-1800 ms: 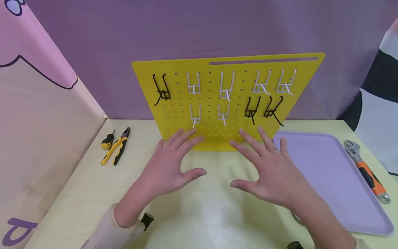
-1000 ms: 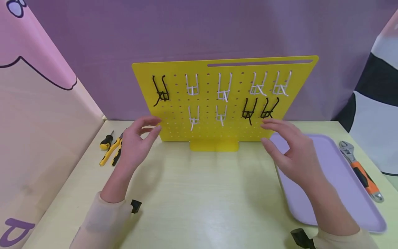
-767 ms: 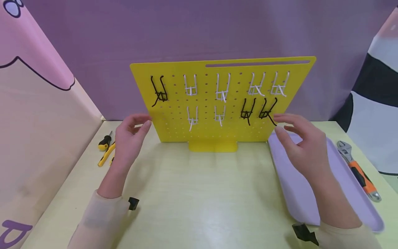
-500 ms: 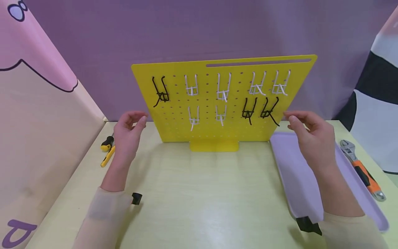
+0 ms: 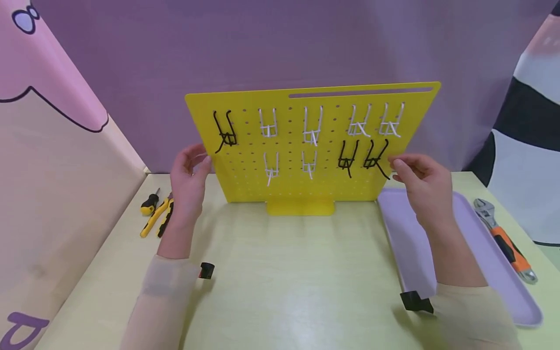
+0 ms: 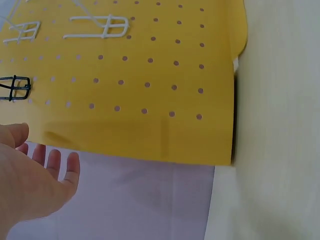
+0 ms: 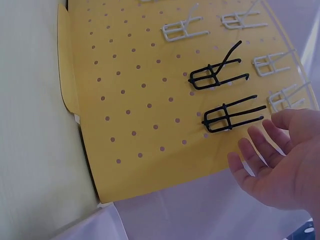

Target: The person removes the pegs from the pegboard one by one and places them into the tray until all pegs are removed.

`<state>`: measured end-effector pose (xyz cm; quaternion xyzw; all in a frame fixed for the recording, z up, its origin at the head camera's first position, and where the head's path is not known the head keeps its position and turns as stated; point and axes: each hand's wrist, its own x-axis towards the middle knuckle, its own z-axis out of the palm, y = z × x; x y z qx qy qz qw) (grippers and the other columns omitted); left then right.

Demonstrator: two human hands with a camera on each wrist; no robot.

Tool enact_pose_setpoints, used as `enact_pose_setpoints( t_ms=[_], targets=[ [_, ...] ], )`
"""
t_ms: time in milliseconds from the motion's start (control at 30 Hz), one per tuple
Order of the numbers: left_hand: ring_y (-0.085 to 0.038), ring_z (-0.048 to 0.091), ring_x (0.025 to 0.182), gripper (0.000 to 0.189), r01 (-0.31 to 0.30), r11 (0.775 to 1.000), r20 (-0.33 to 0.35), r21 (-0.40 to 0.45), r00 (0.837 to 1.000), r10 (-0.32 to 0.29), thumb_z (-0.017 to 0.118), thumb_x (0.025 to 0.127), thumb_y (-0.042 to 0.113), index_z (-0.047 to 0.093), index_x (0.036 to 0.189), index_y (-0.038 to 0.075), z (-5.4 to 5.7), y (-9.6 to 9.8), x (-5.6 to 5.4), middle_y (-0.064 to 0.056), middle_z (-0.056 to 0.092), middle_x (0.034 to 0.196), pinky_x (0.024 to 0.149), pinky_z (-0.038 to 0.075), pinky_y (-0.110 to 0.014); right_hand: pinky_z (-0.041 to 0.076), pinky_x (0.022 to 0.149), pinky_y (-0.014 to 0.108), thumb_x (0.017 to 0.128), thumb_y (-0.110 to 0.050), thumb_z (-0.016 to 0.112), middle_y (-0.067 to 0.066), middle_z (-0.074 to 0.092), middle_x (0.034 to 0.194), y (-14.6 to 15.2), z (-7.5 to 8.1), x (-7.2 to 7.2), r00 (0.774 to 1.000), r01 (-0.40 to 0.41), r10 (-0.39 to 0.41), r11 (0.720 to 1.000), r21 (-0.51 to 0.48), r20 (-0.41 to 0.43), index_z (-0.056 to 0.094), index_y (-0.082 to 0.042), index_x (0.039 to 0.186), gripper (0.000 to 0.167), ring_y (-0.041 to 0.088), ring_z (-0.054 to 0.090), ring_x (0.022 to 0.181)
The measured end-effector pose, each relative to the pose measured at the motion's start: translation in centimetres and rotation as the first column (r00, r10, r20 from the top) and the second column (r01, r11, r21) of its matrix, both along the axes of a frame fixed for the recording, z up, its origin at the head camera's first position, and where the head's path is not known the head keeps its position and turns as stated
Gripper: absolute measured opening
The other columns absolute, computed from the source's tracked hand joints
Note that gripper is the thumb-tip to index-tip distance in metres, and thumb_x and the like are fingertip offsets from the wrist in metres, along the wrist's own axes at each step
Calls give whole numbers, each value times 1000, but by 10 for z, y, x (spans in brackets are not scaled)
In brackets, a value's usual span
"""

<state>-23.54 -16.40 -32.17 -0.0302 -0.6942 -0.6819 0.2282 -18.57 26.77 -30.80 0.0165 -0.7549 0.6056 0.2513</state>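
A yellow pegboard (image 5: pixel 297 187) stands upright on the table, with several white hooks (image 5: pixel 311 131) and several black hooks (image 5: pixel 225 135) fixed in it. My left hand (image 5: pixel 189 182) is at the board's left edge, thumb toward the front face, fingers loosely bent by the edge; contact is unclear. By the right edge, near the lower black hooks (image 5: pixel 347 158), my right hand (image 5: pixel 426 189) has its fingers loosely bent. In the right wrist view, its fingers (image 7: pixel 260 155) are spread apart, with nothing held between them and the thumb.
On the left lie a stubby screwdriver (image 5: pixel 150 202) and yellow-black pliers (image 5: pixel 155 218). A lilac tray (image 5: pixel 407 253) lies on the right, partly under my right forearm in view. Beside it is an adjustable wrench (image 5: pixel 505 240) with an orange handle. A purple cloth backdrop (image 5: pixel 280 43) hangs behind.
My hands have gone from spread over the table before the board to its two side edges. Over the last half second, both have moved slightly inward. The hooks stay in place.
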Motion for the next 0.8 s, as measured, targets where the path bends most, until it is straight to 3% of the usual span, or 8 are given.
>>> enact_pose_setpoints(
  t_ms=[300, 467, 567, 800],
  targets=[
    [-14, 53, 125, 35, 10, 998, 27, 66, 1000, -12, 65, 100, 16, 58, 134, 16, -1, 6, -9, -3, 60, 130, 107, 44, -32, 54, 79, 14, 98, -20, 69, -6, 72, 101, -6, 2, -9, 998, 41, -41, 999, -10, 51, 72, -6, 109, 18, 12, 65, 97],
    [-20, 57, 115, 29, 22, 992, 37, 124, 999, -26, 66, 100, 13, 61, 128, 9, -1, 10, -12, -7, 62, 120, 102, 46, -31, 54, 78, 13, 97, -23, 70, -11, 70, 98, -6, 5, -14, 994, 84, -85, 996, 9, 67, 71, -5, 112, 24, 11, 65, 95],
    [-21, 57, 108, 26, 18, 992, 44, 121, 999, -24, 65, 100, 12, 62, 125, 7, -2, 12, -13, -7, 62, 114, 98, 48, -30, 54, 77, 13, 96, -22, 73, -10, 70, 95, -6, 6, -17, 994, 97, -96, 995, -19, 57, 73, -4, 112, 24, 11, 65, 89],
    [-21, 58, 109, 23, 27, 992, 72, 122, 997, -36, 63, 101, 10, 62, 124, 6, -5, 12, -15, -7, 64, 115, 99, 48, -32, 52, 70, 14, 90, -13, 79, -7, 70, 84, -9, 7, -26, 994, 104, -106, 988, -118, -15, 77, -4, 100, 14, 9, 63, 75]
  ],
)
